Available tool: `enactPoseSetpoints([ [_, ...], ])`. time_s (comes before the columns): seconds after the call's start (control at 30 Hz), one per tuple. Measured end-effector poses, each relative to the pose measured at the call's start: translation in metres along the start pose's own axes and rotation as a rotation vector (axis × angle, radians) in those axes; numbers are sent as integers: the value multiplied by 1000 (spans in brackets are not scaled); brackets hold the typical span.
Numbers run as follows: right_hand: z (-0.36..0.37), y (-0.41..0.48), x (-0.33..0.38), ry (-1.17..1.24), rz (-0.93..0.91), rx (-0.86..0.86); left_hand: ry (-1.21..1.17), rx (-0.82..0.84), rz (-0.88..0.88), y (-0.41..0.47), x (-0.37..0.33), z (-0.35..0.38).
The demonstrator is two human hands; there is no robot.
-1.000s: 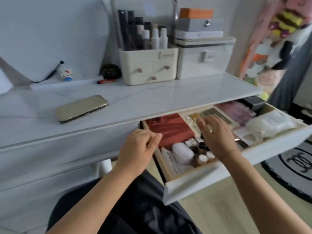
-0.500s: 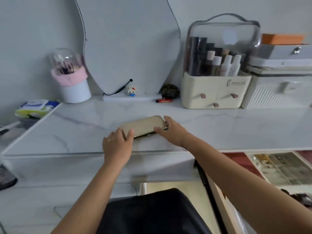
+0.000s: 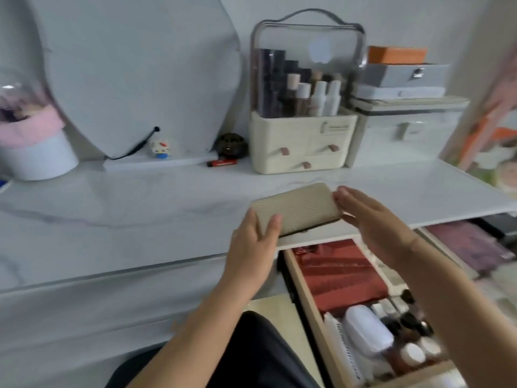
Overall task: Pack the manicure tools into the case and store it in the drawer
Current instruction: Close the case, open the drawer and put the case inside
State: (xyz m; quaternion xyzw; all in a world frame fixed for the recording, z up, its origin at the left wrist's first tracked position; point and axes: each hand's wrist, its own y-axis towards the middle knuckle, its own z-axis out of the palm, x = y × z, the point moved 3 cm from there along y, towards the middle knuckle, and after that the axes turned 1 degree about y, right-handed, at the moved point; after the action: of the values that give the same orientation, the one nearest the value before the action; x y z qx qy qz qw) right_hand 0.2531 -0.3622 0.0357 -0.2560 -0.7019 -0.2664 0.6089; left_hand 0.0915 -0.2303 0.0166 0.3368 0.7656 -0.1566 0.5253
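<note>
Both forearms reach forward, the left hand (image 3: 251,242) at the near-left end of the closed beige case (image 3: 299,208) and the right hand (image 3: 369,219) at its far-right end. The left grip is closed on the case, thumb laid over its ribbed top, while the right grip is open, with straight fingers only touching the case's end. The case lies between the hands at the front edge of the white worktop (image 3: 140,208), just behind the open drawer (image 3: 298,284).
</note>
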Motion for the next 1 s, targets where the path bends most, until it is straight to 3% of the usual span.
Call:
enactPoseSetpoints([
  [0.2,-119,-54,-28,138,102,-274,-140,388,-34,-18,-33,119],
  [0.43,-178,-72,-42,101,204,-368,-124,540,-78,-18,-60,194],
  [0.77,-188,-68,-73,-138,259,-256,39,624,-209,-22,-47,219],
  [0.9,-184,-71,-74,-247,204,-225,116,629,-85,-25,-51,203],
  [1.0,-175,-90,-71,-462,152,-57,193,703,111,-41,-55,191],
])
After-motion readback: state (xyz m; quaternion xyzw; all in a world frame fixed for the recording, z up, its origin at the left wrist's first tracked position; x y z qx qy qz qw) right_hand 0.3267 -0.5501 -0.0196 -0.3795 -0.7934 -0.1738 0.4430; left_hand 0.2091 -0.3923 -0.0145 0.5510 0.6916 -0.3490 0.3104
